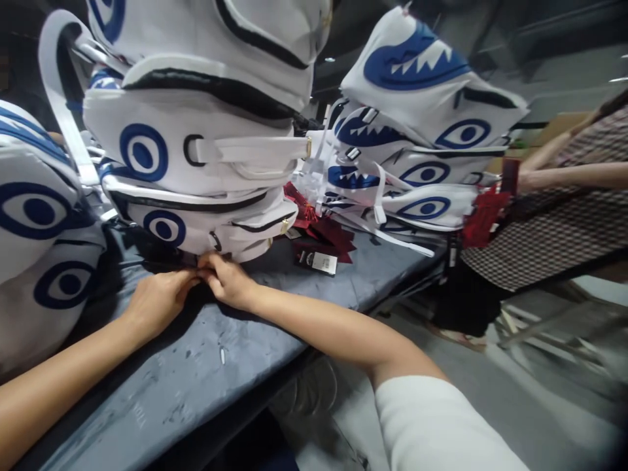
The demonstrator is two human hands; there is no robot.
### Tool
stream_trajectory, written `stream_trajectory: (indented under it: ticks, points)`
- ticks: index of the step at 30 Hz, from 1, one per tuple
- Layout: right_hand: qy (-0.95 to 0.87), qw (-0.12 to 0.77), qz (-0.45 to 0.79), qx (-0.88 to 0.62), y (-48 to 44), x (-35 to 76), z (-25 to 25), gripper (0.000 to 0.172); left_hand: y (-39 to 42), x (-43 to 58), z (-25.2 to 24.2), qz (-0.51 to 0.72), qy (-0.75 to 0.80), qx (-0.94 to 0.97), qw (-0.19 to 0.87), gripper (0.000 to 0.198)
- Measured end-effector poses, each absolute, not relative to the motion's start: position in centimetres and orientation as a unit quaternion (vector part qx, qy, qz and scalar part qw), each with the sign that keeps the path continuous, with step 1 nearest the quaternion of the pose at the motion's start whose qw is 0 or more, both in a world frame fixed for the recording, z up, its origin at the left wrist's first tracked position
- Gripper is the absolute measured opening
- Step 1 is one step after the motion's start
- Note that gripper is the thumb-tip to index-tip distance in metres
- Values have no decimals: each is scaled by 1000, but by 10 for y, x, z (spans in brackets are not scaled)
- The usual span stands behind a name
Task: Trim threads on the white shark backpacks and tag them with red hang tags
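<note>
My left hand (157,301) and my right hand (226,281) meet at the front lower edge of a white backpack (196,229) with a blue eye on it. The fingers of both are closed and pinched together. Whatever lies between them is small and hidden by the fingertips. This backpack is at the bottom of a tall stack, under another white backpack (171,134) with a side handle. Dark red tags (324,237) and a black tag with a white barcode label (324,263) lie just right of my right hand.
A dark grey cover (196,386) spreads over the table. More white backpacks (36,255) stand at the left. A second stack (422,173) with blue toothed mouths rises at the right. Beyond it stands a person in checked clothing (554,216), near a red item (488,212).
</note>
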State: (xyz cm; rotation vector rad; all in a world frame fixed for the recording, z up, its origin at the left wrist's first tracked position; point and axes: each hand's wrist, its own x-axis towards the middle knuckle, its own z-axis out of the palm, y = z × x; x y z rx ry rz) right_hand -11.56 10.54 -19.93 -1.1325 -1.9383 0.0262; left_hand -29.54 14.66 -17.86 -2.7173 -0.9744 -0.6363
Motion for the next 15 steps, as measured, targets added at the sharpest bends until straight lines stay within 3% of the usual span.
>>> stream_trajectory:
  ticks: [5,8,15]
  points:
    - [-779,445,25,-440,102,-113,-197,14,144,-291,-178,-276,-365,-882,111,19]
    - [-771,476,27,-422,99,-113,-197,11,136,-288,-172,-240,-331,-910,73,21]
    - [-766,511,38,-388,100,-112,-200,13,134,-289,-161,-208,-343,-909,117,23]
